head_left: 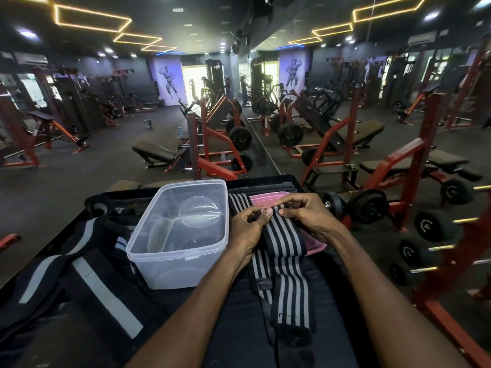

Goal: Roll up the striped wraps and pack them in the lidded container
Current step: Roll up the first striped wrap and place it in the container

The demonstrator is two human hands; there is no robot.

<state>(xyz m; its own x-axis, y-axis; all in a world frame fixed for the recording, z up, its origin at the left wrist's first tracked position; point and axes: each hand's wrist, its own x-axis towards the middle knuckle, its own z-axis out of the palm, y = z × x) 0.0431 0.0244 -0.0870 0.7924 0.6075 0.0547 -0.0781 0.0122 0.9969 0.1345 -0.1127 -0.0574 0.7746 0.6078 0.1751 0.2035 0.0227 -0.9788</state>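
Note:
A black and grey striped wrap [285, 243] lies lengthwise on the dark surface, running from my hands toward me. My left hand [248, 229] and my right hand [305, 212] both pinch its far end, where the fabric is folded over. Another striped wrap [239, 201] lies just beyond, partly under my hands. The clear plastic container [178, 235] stands open and empty to the left of my hands. Its pink lid [268, 199] lies flat under the wrap, to the right of the container.
Black belts with grey stripes [87, 277] are piled at the left of the dark surface [233, 309]. A red dumbbell rack [435, 243] stands close on the right. Red weight benches and plates fill the gym floor beyond.

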